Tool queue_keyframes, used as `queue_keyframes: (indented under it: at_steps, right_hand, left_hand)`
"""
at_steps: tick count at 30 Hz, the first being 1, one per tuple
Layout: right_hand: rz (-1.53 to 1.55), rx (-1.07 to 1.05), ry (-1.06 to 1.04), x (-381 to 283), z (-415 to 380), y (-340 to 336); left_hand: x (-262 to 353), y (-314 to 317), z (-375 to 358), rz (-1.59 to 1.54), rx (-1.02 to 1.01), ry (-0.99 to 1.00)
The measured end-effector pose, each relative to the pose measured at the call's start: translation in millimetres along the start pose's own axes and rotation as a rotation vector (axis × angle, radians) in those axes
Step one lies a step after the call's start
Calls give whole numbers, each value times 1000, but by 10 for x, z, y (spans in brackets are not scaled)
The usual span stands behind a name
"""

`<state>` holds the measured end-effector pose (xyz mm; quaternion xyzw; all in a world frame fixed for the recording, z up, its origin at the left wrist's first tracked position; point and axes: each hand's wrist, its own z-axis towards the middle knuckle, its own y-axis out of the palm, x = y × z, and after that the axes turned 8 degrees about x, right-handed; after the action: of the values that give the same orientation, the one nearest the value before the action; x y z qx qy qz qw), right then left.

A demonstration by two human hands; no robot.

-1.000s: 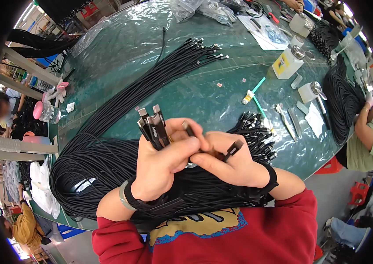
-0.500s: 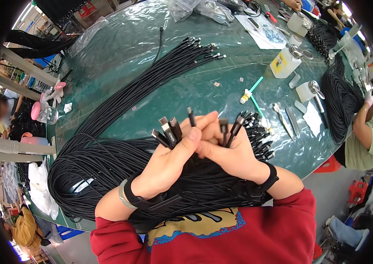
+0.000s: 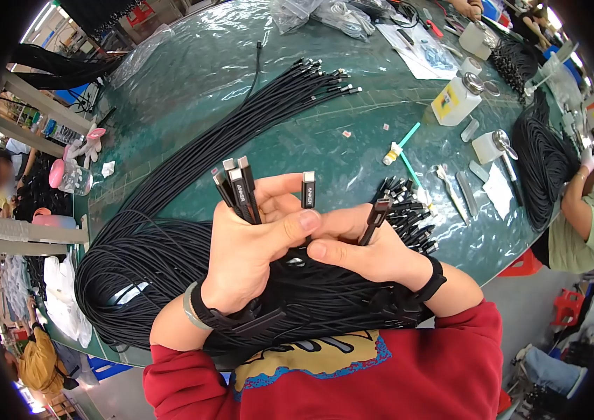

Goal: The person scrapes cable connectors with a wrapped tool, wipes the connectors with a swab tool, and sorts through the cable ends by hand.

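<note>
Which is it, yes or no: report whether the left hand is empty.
No, the left hand holds a bunch of black connectors, which stick out from its grip.

- Black plugs [image 3: 241, 194]: silver-tipped, bunched, tips up in the left hand [image 3: 244, 252].
- Dark plug [image 3: 375, 221]: tilted, in the right hand [image 3: 374, 250].
- Single plug [image 3: 309, 191]: silver-tipped, upright between them.

Surface [image 3: 192, 77] fills mid-frame. Cable bundle [image 3: 150, 245] on it, looped at left, one run reaching upper centre. Left hand [image 3: 244, 245] and right hand [image 3: 374, 252] side by side over bundle, centre; cable connectors [image 3: 239, 190] in both. Connector cluster [image 3: 412, 218] just right of right hand. Dispenser bottles [image 3: 455, 105], upper right; cable coil [image 3: 540, 168] right of them.
</note>
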<state>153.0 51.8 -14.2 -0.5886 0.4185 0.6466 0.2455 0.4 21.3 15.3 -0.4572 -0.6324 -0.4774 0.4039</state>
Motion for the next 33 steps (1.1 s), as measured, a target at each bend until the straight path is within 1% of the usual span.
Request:
queue_keyframes:
  at_steps: [2, 3, 6, 9, 13, 19, 23, 26, 27, 30, 31, 33]
  right_hand:
    - [-22, -25, 0, 1, 1, -14]
    - [15, -29, 25, 14, 7, -25]
    - [90, -39, 80, 33, 10, -50]
    - [61, 13, 166, 20, 1, -67]
    - [47, 5, 83, 78, 16, -23]
    - [27, 2, 86, 58, 23, -21]
    - [-3, 6, 91, 82, 8, -10]
    - [-48, 6, 117, 70, 0, 5]
    - [-80, -22, 96, 56, -2, -3]
    - [-144, -83, 54, 28, -2, 3]
    - [-54, -46, 75, 29, 3, 28]
    - [123, 31, 118, 27, 9, 64]
  left_hand:
    - [7, -11, -1, -64, 13, -36]
    - [12, -12, -2, -64, 13, -36]
    - [23, -11, -13, -114, -47, -90]
    - [35, 17, -23, -130, -56, -86]
    - [17, 3, -23, -132, -72, -79]
    - [13, 10, -19, -142, -80, -84]
    - [5, 32, -19, -144, -66, -16]
    - [-8, -68, -9, 69, -144, 105]
    - [-28, -136, 20, 69, -144, 105]
    - [-98, -362, 165, -310, -437, -84]
    - [-81, -342, 162, -308, -436, -83]
    - [-33, -228, 146, -287, -279, -77]
